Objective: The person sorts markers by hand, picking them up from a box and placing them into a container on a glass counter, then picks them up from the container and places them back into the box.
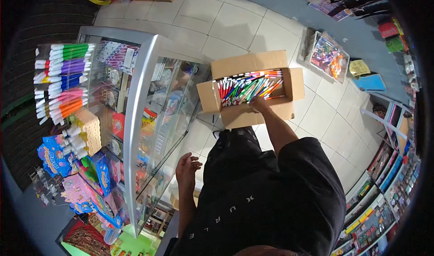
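Note:
An open cardboard box stands on the floor in front of me with its flaps folded out. Inside lie many slim felt-tip markers in red, green, blue, orange and other colours, most with white ends. My right hand reaches over the near edge into the box, at the markers. Its fingers look drawn together, and what they hold, if anything, is hidden. Beside the glass display case, my left hand hangs in the air with loosely bent, parted fingers and nothing in it.
Left of me stands a glass display case; sorted marker bundles and toy packs are on top. A clear plastic bin of colourful packets sits beyond the box by the wall. Stocked shelves curve along my right. The floor is tiled.

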Motion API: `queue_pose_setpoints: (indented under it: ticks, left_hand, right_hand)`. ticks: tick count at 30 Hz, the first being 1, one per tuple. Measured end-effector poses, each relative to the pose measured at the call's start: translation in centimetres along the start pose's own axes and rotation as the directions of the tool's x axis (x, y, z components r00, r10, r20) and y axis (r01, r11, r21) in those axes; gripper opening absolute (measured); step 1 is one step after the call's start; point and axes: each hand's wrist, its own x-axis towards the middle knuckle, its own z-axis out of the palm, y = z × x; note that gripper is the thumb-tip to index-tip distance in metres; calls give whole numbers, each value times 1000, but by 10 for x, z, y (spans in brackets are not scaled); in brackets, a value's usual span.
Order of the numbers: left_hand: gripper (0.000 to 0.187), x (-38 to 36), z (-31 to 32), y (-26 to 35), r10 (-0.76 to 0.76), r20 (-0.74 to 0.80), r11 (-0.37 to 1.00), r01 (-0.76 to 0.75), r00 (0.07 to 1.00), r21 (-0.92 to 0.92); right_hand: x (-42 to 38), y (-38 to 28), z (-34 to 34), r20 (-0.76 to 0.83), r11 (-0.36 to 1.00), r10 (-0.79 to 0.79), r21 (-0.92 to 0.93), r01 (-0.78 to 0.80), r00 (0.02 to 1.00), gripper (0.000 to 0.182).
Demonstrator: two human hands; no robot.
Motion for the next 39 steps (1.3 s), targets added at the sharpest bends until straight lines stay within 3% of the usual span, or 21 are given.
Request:
queue_pose_setpoints:
  ticks: [2, 3, 9, 10, 12, 13, 15, 18, 19, 22, 23, 24, 26, 29, 33, 36, 38, 39]
  left_hand:
    - [32, 1, -1, -6, -32, -66, 998, 35, 997, 45]
    - [33, 2, -3, -10, -51, -78, 998, 53, 996, 23]
    - [31, 0, -20, -30, -151, -209, 988, 156, 966, 8]
    - [31, -4, -22, -32, -144, -216, 989, 148, 966, 4]
    - [30, -11, -25, -38, -128, -227, 991, 130, 965, -5]
    - [39, -11, -28, -38, -212, -244, 977, 212, 946, -29]
    - [38, -16, -27, -41, -202, -238, 978, 209, 950, 4]
    - [33, -19, -15, -39, -216, -286, 976, 218, 933, -25]
    - [30, -19, -12, -39, -211, -297, 977, 207, 931, -46]
    - [28, -18, -12, -43, -186, -280, 981, 196, 942, 6]
    - [28, -18, -12, -44, -177, -264, 980, 195, 948, 43]
    - [28, -18, -11, -44, -177, -262, 980, 195, 949, 42]
    - [28, -16, -9, -44, -176, -256, 980, 193, 951, 43]
    - [29, -11, -7, -40, -195, -248, 981, 184, 949, -69]
    - [34, -3, -13, -37, -177, -197, 982, 185, 964, 23]
    - [33, -1, -13, -33, -172, -209, 982, 184, 963, 41]
    - [29, 2, -15, -32, -185, -230, 983, 184, 955, -24]
    - [29, 2, -15, -31, -181, -228, 983, 181, 957, -23]
  right_hand:
    - [36, 12, 18, -6, 985, -166, 47, 166, 986, 20]
    - [32, -8, 10, 18, 994, -108, -32, 109, 994, 19]
    - [78, -48, -1, -239, 890, -429, -280, 361, 871, 43]
    - [76, -65, -10, -197, 912, -330, -319, 258, 923, 44]
    - [97, -58, 0, -235, 893, -329, -394, 219, 915, 39]
    - [90, -68, -3, -269, 923, -280, -340, 181, 922, 37]
    - [77, -87, -12, -330, 968, -176, -229, 102, 927, 35]
    - [101, -72, 2, -228, 951, -97, -310, 22, 969, 30]
    - [126, -47, 17, -94, 710, -376, -669, 221, 922, 24]
    - [115, -56, 16, -19, 594, -678, -603, 532, 735, 19]
    - [113, -57, 26, -59, 582, -751, -528, 618, 657, 18]
    - [93, -76, 16, -45, 519, -814, -501, 692, 579, 17]
    - [75, -97, 13, 68, 533, -785, -435, 726, 616, 21]
    - [57, -93, 24, 49, 380, -880, -526, 761, 473, 28]
    - [29, -93, 11, 14, 606, -728, -453, 653, 685, 38]
    - [44, -55, 11, -134, 762, -565, -464, 453, 814, 40]
    - [42, -50, -13, -132, 800, -439, -507, 320, 889, 37]
    - [58, -28, -13, -189, 801, -439, -526, 287, 878, 40]
